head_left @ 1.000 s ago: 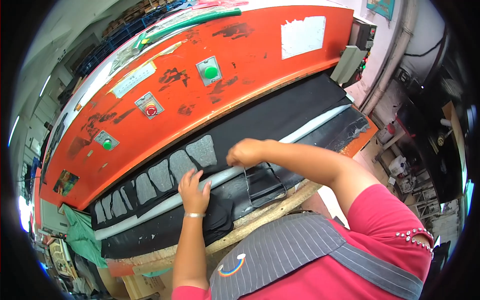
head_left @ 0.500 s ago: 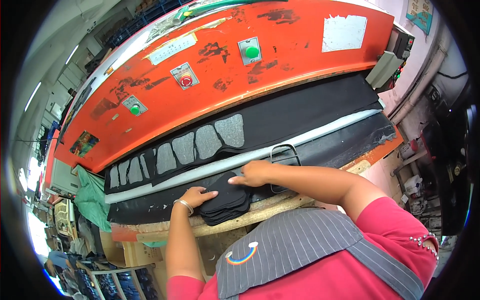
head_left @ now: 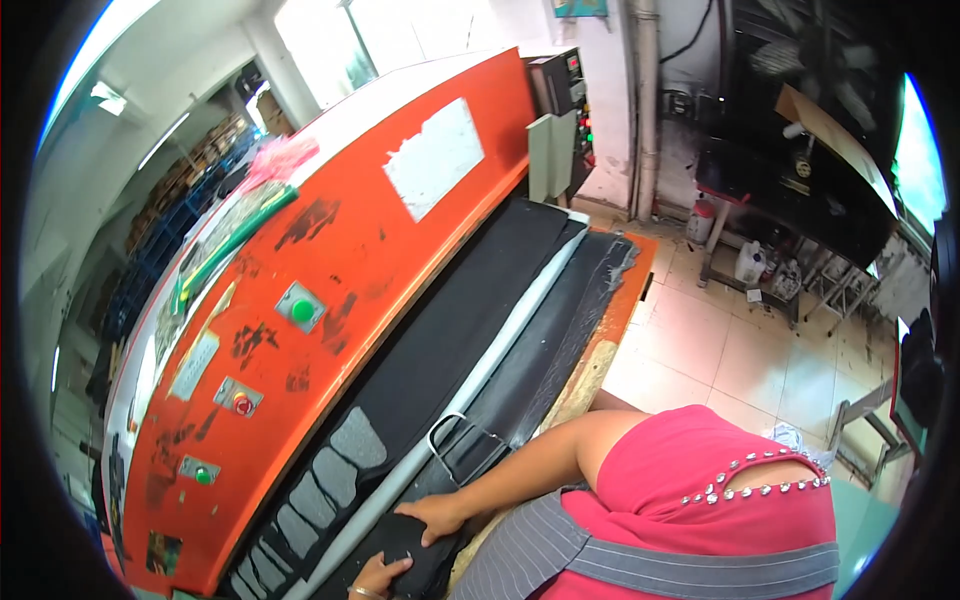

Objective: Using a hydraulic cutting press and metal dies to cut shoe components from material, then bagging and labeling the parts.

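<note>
A stack of black cut sheet pieces (head_left: 432,565) lies at the near edge of the orange machine's bed. My left hand (head_left: 382,575) grips its left side, thumb on top, with the wrist partly cut off by the lower edge. On the stack's far side is my right hand (head_left: 436,514), thumb over the top piece and fingers round the edge. Just beyond my right hand a thin metal frame, like a cutting die (head_left: 462,450), rests on the bed. Farther in, black sheet material (head_left: 440,345) has a row of cut-out openings showing grey beneath.
The orange machine body (head_left: 350,260) rises along the far left, with green buttons and a red one (head_left: 241,403). A pale bar (head_left: 490,355) runs along the bed. To the right are a tiled floor (head_left: 680,340), a dark table (head_left: 790,190) and bottles under it.
The view has swung to the right, so the machine now slants and more floor shows. Both hands remain on the stack.
</note>
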Action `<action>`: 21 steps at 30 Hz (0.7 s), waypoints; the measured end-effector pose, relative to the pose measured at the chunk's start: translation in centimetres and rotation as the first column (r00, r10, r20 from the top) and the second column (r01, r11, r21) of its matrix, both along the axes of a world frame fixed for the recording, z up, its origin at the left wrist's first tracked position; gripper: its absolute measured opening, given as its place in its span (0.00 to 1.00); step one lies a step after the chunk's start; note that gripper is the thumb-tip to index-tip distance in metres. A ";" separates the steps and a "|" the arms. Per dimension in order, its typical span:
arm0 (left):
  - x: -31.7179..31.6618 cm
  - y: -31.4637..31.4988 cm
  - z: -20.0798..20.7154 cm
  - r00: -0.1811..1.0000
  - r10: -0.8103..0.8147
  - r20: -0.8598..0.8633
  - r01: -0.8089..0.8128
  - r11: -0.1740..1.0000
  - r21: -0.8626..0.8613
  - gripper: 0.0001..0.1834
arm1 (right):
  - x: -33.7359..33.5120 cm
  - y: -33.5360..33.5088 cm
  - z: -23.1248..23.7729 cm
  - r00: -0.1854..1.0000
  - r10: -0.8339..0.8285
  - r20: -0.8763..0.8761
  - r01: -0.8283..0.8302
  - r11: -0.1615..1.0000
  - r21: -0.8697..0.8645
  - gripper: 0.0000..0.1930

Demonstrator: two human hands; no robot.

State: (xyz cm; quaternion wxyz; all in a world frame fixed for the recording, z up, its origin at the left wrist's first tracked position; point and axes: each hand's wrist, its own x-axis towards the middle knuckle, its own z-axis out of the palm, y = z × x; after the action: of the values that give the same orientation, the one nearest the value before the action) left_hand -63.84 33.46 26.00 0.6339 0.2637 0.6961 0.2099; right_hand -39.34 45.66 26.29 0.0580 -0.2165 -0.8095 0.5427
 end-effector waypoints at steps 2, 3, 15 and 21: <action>0.7 0.1 1.0 1.000 0.020 -0.001 -0.020 1.000 0.018 0.34 | 0.3 0.0 0.1 0.994 0.004 -0.110 -0.011 0.998 -0.060 0.41; 1.8 0.0 2.6 0.999 0.027 0.029 -0.028 0.999 0.019 0.33 | 0.2 0.1 0.2 0.994 -0.003 -0.106 -0.003 0.998 -0.059 0.41; 5.1 1.0 6.8 0.866 0.081 -0.493 0.255 0.778 0.574 0.32 | 1.0 3.3 3.0 0.902 -0.106 -0.419 0.208 0.957 0.204 0.29; 5.9 1.0 4.4 0.641 0.091 -0.762 0.414 0.795 0.443 0.40 | 2.2 4.9 2.3 0.923 -0.146 -0.355 0.199 0.973 0.117 0.08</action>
State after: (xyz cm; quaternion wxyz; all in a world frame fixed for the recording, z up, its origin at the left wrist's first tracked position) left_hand -57.95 34.43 30.38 0.1923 0.5714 0.7661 0.2228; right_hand -37.17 50.54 28.63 0.2626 -0.1840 -0.8032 0.5020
